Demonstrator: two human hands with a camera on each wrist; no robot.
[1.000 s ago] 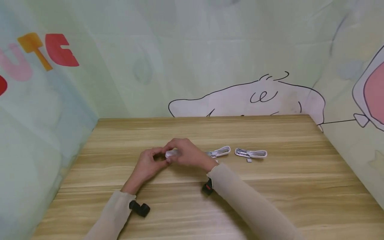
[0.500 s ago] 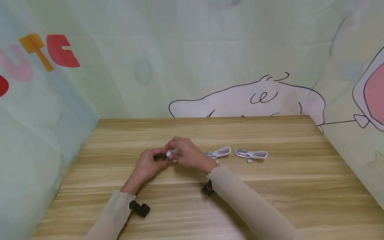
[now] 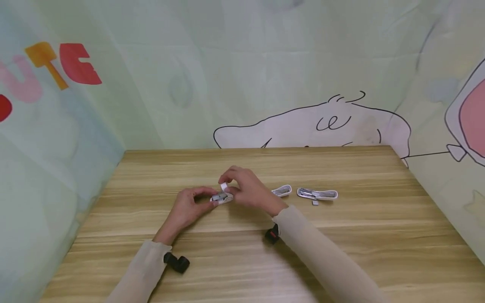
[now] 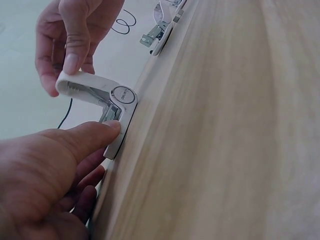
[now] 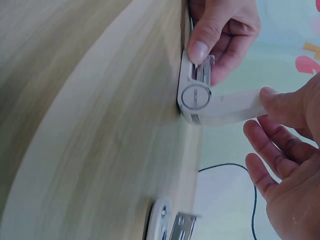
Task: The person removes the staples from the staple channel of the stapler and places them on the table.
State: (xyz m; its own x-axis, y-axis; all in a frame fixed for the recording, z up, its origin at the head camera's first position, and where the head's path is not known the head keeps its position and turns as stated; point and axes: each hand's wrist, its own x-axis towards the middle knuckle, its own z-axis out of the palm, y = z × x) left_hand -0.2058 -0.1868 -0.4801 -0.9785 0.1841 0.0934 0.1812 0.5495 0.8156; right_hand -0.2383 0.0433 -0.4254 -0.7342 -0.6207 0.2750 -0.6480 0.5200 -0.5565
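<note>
A small white stapler [image 3: 222,195] lies mid-table, its top arm swung up from the base. My left hand [image 3: 201,201] pinches the base end against the wood; in the left wrist view its thumb [image 4: 95,134] presses the base beside the round hinge of the stapler [image 4: 121,98]. My right hand [image 3: 235,183] pinches the raised top arm's tip. In the right wrist view the white arm [image 5: 227,105] runs from the hinge to my right hand's fingertip [image 5: 270,97], while the left hand [image 5: 220,35] holds the base.
Two more opened white staplers [image 3: 281,191] [image 3: 317,194] lie to the right on the wooden table [image 3: 341,235]. Cloth walls with cartoon prints close in the left, back and right sides. Black wrist cameras [image 3: 176,263] [image 3: 272,235] sit under both sleeves.
The right hand has moved up and to the right, swinging the stapler's top arm open. The left hand has stayed on the base.
</note>
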